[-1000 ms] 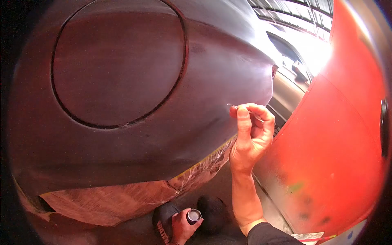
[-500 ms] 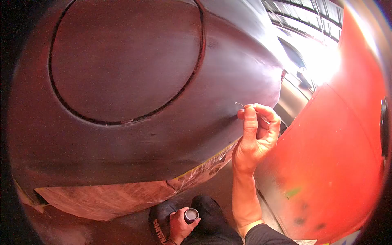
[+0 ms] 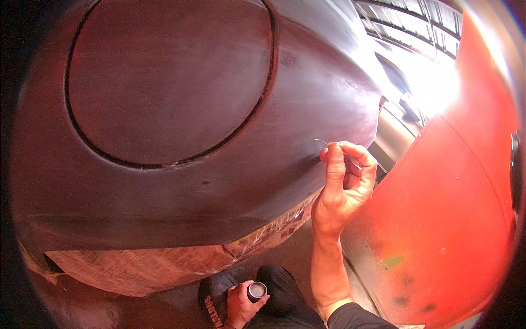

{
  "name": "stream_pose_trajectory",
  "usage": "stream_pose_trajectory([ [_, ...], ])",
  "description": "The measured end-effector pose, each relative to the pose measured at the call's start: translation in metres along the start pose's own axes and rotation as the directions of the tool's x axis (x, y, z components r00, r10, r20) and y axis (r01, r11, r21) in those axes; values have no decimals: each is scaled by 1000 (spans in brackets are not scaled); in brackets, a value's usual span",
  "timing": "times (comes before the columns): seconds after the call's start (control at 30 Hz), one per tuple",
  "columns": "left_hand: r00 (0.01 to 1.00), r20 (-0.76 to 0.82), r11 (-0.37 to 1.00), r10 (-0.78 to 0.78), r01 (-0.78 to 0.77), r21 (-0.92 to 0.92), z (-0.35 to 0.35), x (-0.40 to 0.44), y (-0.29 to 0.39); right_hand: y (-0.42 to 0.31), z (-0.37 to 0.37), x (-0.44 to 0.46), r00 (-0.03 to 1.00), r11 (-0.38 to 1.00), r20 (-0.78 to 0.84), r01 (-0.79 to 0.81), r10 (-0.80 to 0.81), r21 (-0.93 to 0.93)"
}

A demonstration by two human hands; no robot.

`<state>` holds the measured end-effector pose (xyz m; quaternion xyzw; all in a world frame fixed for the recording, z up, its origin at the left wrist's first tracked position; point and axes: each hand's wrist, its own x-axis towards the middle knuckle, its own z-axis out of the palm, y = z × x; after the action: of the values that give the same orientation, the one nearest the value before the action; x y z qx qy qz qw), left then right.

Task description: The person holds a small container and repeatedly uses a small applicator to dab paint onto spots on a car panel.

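A dark, matte car body panel (image 3: 181,197) with a rounded fuel-flap outline fills the left and middle. My right hand (image 3: 348,178) is raised in front of its right part, thumb and fingers pinched on a thin wire-like piece (image 3: 320,141) whose tip sticks out to the left. Whether the hand touches the panel I cannot tell. Low in the view, my left hand (image 3: 241,307) is wrapped round a small dark cup (image 3: 256,291) with greyish contents, held at my legs.
Masking paper (image 3: 137,268) with yellow tape lines the panel's lower edge. A red panel (image 3: 438,219) stands close on the right, with dark and green spots. Another vehicle (image 3: 392,129) shows behind, under bright light.
Over the last second the view has shifted, so the panel's flap outline sits higher and looks larger. Both hands keep their holds. Since half a second ago almost nothing has moved.
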<state>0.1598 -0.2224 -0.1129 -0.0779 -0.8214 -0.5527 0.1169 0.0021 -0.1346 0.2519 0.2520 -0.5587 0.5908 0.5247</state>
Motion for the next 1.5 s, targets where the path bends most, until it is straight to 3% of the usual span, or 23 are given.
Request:
stream_pose_trajectory([
  [0.4,997,38,997,-74,74,13,-5,2,14,0,2,-2,1000,999,-13,-15,14,-51],
  [0.5,998,-9,998,-62,62,12,-2,-1,11,2,-3,-2,1000,999,-10,25,-25,30],
  [0.63,997,7,997,-81,81,13,-7,0,15,-7,-17,-8,998,998,-16,61,-60,7],
  [1.03,997,-68,999,-23,21,-37,4,-6,-4,-13,-58,-20,993,975,70,105,-93,-196],
  [1.17,998,-11,998,-55,54,-29,-1,-6,0,-12,-68,-6,995,964,64,84,-70,-253],
  [1.27,995,-97,984,-1,-16,-178,-15,-3,18,-12,-64,14,993,959,73,112,-97,-259],
  [1.5,999,-40,994,-8,3,-105,-26,-1,24,-1,-42,62,983,959,96,172,-154,-224],
])
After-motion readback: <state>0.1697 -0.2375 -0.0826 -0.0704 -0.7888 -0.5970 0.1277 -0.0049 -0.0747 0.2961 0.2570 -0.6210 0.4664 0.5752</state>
